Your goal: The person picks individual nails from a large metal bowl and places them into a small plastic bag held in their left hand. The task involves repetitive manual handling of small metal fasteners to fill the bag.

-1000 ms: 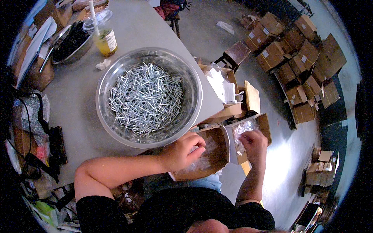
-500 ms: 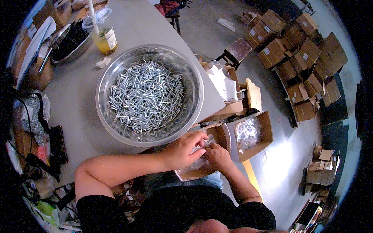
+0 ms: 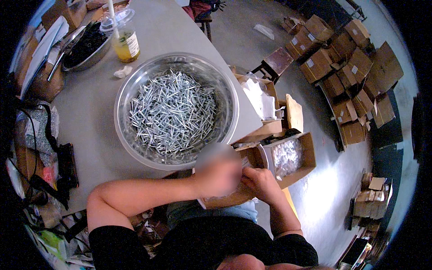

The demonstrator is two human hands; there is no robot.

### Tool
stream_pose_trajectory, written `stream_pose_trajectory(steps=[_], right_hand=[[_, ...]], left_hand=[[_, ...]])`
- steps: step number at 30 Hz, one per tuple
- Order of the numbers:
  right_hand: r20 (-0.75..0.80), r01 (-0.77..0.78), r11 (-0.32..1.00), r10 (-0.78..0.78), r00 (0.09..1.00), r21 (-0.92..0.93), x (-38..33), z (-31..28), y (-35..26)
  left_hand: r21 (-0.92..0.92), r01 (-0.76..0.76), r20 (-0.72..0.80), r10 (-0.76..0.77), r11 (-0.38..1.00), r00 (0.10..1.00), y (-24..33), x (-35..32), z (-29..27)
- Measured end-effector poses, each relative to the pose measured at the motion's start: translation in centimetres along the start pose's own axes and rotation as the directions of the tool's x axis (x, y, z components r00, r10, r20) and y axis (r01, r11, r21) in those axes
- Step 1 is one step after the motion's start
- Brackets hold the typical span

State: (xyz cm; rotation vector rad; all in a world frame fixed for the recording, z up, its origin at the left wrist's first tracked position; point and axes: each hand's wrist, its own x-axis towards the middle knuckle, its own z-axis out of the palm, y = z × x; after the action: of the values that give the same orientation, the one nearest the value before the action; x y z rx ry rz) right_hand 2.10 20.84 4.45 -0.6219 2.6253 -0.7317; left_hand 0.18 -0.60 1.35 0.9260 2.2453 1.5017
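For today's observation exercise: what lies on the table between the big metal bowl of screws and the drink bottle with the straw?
In the head view, a small crumpled white scrap lies on the grey table between bowl and bottle.

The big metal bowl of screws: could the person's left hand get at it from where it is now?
Probably yes: the left hand sits right at the near rim of the metal bowl, and nothing lies between them.

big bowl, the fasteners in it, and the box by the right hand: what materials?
Bowl: looks like polished steel, mirror-like rim. Fasteners: bright silvery metal, possibly zinc-plated, glinting. Box beside the right hand: brown corrugated cardboard, matte, folded flaps.
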Motion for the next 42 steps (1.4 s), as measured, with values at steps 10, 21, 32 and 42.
stream_pose_trajectory(steps=[10, 21, 32, 42], right_hand=[[-0.237, 0.037, 0.996, -0.016, 0.971, 0.082, 0.8, -1.1, -2.6], [-0.136, 0.511, 0.854, -0.521, 0.843, -0.100, 10.5, -8.5, -9.3], [0.139, 0.592, 0.783, -0.576, 0.806, -0.191, 16.6, -4.5, -12.1], [-0.076, 0.585, 0.810, -0.585, 0.807, -0.022, 14.6, -7.5, -10.5]], left_hand=[[-0.018, -0.083, -0.144, 0.080, 0.996, 0.986, -0.1, 0.0, 0.2], [0.069, -0.078, -0.066, 0.082, 0.995, 0.994, -0.6, 0.0, 0.8], [-0.164, -0.044, -0.038, 0.038, 0.985, 0.999, -1.5, 0.3, 1.1], [-0.245, -0.098, -0.024, 0.095, 0.964, 0.995, -1.2, 0.5, 0.8]])
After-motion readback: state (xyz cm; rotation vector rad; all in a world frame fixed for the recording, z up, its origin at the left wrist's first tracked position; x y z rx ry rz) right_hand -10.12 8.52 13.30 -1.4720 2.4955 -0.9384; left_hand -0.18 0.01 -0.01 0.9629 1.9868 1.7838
